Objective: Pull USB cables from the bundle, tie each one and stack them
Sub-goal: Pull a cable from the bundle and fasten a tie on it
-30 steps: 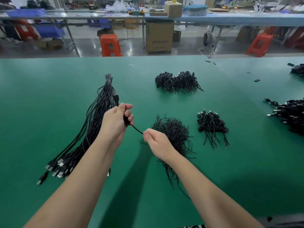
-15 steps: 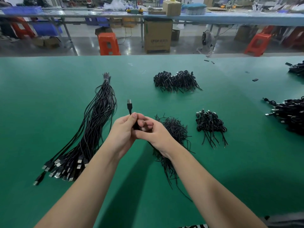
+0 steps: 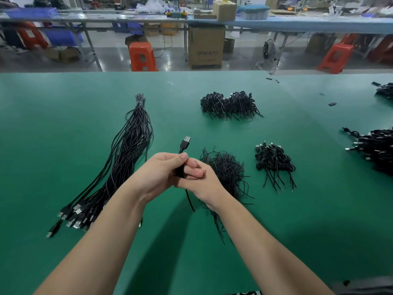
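Left hand (image 3: 158,174): it was curled around a folded black USB cable (image 3: 184,145), thumb pressed on top, at the middle of the green table (image 3: 63,145).
Right hand (image 3: 198,182): its fingers wrapped the same cable from the right, pressed against the left hand. A second before, the two hands were apart with a thin black strand stretched between them; half a second before, they had already met.
USB cable: held above the table, its metal plug stuck up past the left thumb, tilted slightly right; half a second before, the plug stood nearly upright. A loose tail hung below the hands, which did not show at that time.
Tie pile (image 3: 225,173): a tangle of thin black strands lay just right of and partly under the right hand, unchanged.
Bundle (image 3: 125,158): the long loose cables lay left of the hands, plugs fanned toward the near left edge, far tips bound together; it had stayed put.
Small stack (image 3: 273,160): tied cables lay right of the tie pile, well apart from the hands.
Far stack (image 3: 229,105): a wider heap of tied cables lay beyond, mid-table.
Right-edge heap (image 3: 376,147): more black cables, cut off by the frame.
Beyond the table: an orange stool (image 3: 142,56) and a cardboard box (image 3: 206,46) stood on the floor.
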Tool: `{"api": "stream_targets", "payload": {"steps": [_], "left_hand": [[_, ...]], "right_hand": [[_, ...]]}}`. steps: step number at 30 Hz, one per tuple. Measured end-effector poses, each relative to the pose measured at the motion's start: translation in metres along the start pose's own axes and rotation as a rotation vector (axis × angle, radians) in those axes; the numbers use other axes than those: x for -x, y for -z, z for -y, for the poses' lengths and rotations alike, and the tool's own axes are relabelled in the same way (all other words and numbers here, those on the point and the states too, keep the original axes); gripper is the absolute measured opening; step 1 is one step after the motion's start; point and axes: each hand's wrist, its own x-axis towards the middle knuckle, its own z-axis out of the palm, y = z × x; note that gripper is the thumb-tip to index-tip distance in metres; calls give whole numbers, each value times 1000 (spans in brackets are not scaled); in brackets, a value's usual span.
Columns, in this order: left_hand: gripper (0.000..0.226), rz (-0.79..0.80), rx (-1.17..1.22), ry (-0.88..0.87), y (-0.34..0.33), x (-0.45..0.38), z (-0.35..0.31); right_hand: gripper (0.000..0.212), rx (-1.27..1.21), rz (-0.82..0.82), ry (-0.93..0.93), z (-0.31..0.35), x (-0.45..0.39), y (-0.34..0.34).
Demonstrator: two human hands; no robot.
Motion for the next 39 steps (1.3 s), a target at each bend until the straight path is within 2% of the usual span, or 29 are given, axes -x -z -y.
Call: {"api": "stream_targets", "payload": {"steps": [3, 6, 10, 12, 14, 16, 20, 23, 28, 31, 35, 39], "left_hand": [[32, -1, -97, 28, 2, 2, 1], [36, -57, -312, 43, 5, 3, 8], [37, -317, -901, -77, -2, 3, 11], [38, -448, -1245, -159, -9, 5, 12], [46, -509, -1451, -191, -10, 5, 13], [50, -495, -1402, -180, -6, 2, 13], [22, -380, -1199, -274, 3, 1, 8], [17, -362, -1199, -303, 9, -1, 8], [14, -378, -1203, -289, 15, -3, 5], [18, -366, -1203, -275, 17, -4, 3], [30, -332, -1173, -256, 15, -8, 5], [24, -341, -1144, -245, 17, -14, 8]], "right_hand": [[30, -11, -12, 6, -6, 4, 2], [29, 285, -56, 18, -10, 9, 5], [19, 577, -96, 127, -9, 10, 3], [22, 675, -87, 187, -7, 9, 3], [25, 767, -62, 186, -4, 9, 4], [27, 885, -11, 167, -3, 9, 5], [30, 957, 26, 136, -2, 11, 4], [27, 949, 48, 129, -1, 10, 3], [22, 755, 59, 75, 2, 10, -2], [26, 610, 98, -5, 3, 12, -3], [21, 823, 114, 38, 7, 10, 0], [19, 999, 74, 96, 8, 7, 2]]}}
